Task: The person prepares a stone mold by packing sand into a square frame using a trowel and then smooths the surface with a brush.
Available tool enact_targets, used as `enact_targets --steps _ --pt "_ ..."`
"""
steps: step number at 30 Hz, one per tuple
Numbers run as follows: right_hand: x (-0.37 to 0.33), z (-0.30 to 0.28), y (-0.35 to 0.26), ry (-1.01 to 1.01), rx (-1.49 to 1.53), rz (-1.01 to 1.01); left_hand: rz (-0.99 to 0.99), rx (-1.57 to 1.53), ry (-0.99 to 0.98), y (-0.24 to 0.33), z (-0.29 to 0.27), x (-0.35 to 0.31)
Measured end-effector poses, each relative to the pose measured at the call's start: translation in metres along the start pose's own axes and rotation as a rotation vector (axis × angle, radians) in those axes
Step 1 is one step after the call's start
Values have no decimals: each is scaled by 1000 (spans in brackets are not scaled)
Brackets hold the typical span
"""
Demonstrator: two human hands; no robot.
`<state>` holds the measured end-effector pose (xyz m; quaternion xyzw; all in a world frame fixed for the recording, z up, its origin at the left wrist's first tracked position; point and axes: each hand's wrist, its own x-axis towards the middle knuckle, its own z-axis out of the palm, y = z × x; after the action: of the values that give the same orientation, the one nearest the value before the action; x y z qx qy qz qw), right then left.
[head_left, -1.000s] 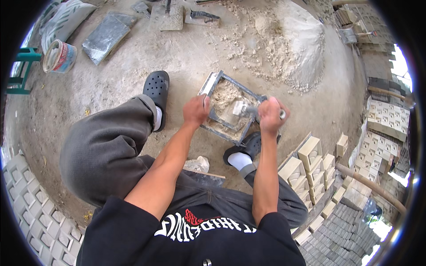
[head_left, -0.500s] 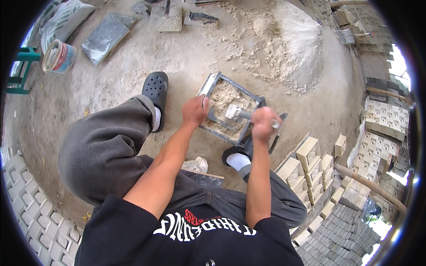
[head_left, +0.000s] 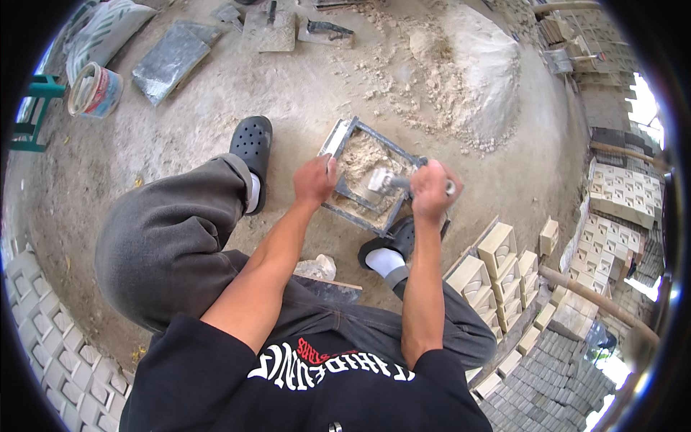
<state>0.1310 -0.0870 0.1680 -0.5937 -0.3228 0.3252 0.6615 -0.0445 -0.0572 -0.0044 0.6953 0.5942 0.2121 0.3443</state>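
A square metal mould frame (head_left: 386,141) lies on the ground between my feet, filled with pale, crumbly sand-like mix (head_left: 361,154). My left hand (head_left: 314,181) is closed round the frame's left edge. My right hand (head_left: 432,191) grips the handle of a hammer (head_left: 382,181), whose blurred head is over the mix inside the frame. Whether the head touches the mix I cannot tell. My right shoe (head_left: 404,236) is at the frame's near right corner, and my left shoe (head_left: 252,147) stands off to its left.
A heap of pale powder (head_left: 479,79) spreads beyond the frame. Cast blocks (head_left: 497,248) stand stacked at my right; more blocks (head_left: 61,338) lie at the lower left. Farther off are a bucket (head_left: 96,90), flat metal sheets (head_left: 173,61), a trowel (head_left: 271,13) and a green stool (head_left: 36,111).
My right hand has shifted slightly right and toward the far side with the hammer, whose head stays over the mix. My left hand keeps its place on the frame.
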Motion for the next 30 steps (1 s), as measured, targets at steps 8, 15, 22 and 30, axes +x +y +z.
enact_targets --steps 8,15,22,30 --pt "2 -5 16 -101 54 25 -15 23 -61 1 3 1" --pt "-19 -16 12 -21 -16 -80 8 49 -52 8 1 1" --pt "-19 -6 -11 -31 21 -12 -16 50 -37 -2 4 -1" --pt "-14 5 13 -127 71 1 -16 -4 3 -4 7 -2"
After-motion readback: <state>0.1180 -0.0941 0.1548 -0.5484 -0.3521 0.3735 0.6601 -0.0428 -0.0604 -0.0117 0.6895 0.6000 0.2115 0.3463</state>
